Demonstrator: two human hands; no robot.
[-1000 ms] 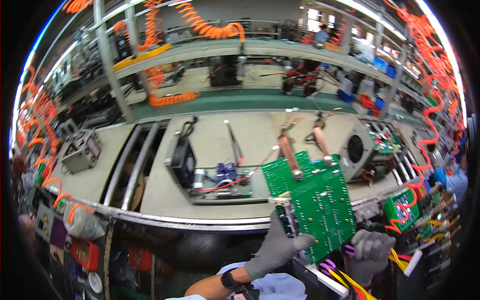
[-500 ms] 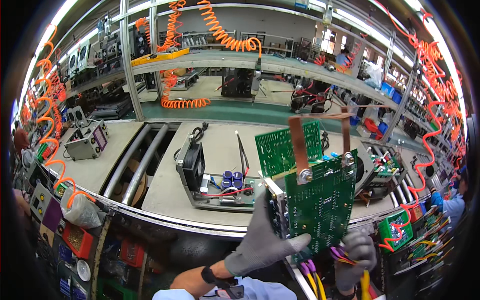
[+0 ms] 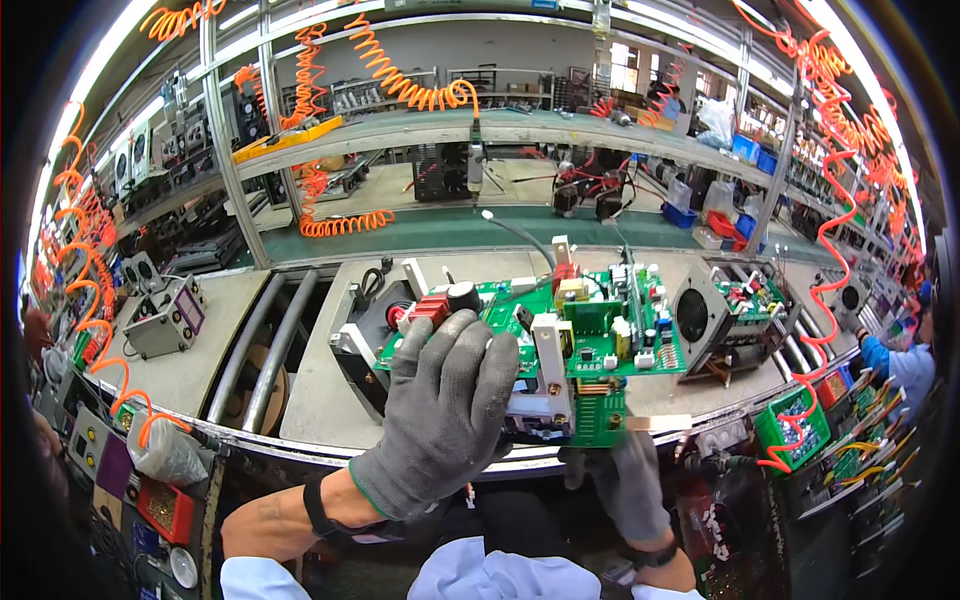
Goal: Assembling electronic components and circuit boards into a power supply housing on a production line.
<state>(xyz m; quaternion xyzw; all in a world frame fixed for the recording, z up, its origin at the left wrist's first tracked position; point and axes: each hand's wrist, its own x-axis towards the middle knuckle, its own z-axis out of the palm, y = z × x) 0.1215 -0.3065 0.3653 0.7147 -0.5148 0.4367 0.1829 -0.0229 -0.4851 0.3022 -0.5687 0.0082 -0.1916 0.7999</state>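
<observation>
A green circuit board assembly (image 3: pixel 655 345) with white posts, connectors and upright small boards is component side up over the bench edge. My left hand (image 3: pixel 445 400), in a grey glove, curls its fingers over the board's left part, next to a red part (image 3: pixel 428 308) and a black capacitor (image 3: pixel 463 295). Below the front edge, my gloved right hand (image 3: pixel 630 485) is blurred by motion, so its grip cannot be told. Close above it a copper-coloured bar (image 3: pixel 657 423) sticks out to the right. Behind the left hand, the black fan chassis (image 3: pixel 358 365) is partly hidden.
Rollers (image 3: pixel 258 350) cross a gap in the bench on the left. An open unit with a round fan (image 3: pixel 692 318) stands at right, near a green parts bin (image 3: pixel 792 430). Orange coiled hoses hang around; a driver (image 3: pixel 475 165) hangs centrally. A co-worker's blue sleeve (image 3: pixel 893 365) shows far right.
The board assembly has been turned from standing, solder side showing, to component side up, and moved left over the fan chassis. The yellow and purple wires by my right hand no longer show.
</observation>
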